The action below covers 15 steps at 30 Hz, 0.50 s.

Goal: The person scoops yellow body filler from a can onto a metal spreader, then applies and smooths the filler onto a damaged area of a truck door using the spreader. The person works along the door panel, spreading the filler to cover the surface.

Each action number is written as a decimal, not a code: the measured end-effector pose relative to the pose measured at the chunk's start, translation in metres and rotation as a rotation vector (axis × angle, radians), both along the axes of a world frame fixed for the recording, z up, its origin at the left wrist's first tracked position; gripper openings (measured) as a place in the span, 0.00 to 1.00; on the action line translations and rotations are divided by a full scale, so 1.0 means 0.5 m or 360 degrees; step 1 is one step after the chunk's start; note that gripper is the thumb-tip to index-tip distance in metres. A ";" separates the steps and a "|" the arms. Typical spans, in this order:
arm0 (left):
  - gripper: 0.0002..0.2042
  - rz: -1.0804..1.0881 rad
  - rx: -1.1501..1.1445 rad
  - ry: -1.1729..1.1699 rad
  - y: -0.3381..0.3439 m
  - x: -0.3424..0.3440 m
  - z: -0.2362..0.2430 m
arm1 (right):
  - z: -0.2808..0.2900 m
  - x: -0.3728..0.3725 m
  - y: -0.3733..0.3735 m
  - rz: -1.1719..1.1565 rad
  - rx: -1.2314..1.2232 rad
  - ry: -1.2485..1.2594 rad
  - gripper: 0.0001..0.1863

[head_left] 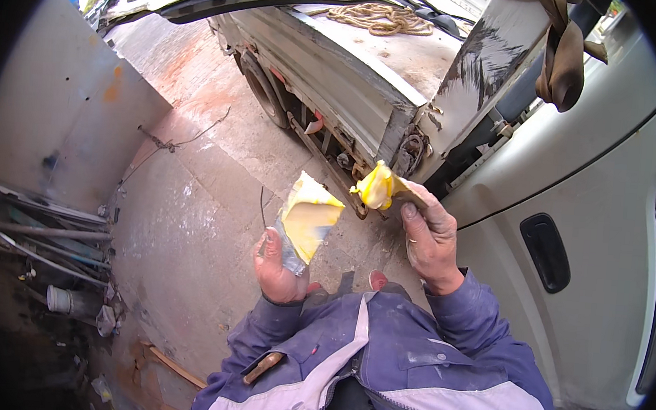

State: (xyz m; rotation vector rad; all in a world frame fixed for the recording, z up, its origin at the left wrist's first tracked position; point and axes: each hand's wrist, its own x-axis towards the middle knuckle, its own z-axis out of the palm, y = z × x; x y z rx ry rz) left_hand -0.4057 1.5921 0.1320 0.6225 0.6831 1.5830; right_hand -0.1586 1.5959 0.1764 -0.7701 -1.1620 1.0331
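My left hand (276,270) grips a flat board (310,219) smeared with pale cream and yellow paste, its lower part greyish. To its right, my right hand (433,244) holds a thin spreader (406,193) with a glossy lump of yellow and cream paste (376,184) on its end, a little apart from the board. Both hands are in front of my body, over the floor between the truck bed and the wall.
A truck bed (383,86) with coiled rope (381,18) stands ahead; a cab door (595,241) is close at my right. A dark strap (561,77) hangs above. Metal sheets (51,106), pipes (48,241) and a white cylinder (62,300) are along the left.
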 end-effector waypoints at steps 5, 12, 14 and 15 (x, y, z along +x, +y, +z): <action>0.28 -0.0682 -0.0164 -0.0340 0.010 -0.087 -0.027 | -0.014 -0.187 -0.061 -0.0372 0.0043 -0.0231 0.24; 0.30 -0.0966 -0.0266 -0.0509 0.010 -0.190 -0.012 | -0.011 -0.253 -0.142 -0.0577 0.0249 -0.1264 0.33; 0.30 -0.1007 -0.0231 -0.0508 0.009 -0.197 -0.007 | 0.008 -0.244 -0.172 -0.0699 0.0205 -0.1457 0.33; 0.29 -0.1013 -0.0206 -0.0485 0.006 -0.198 -0.003 | 0.020 -0.241 -0.187 -0.0764 0.0180 -0.1540 0.32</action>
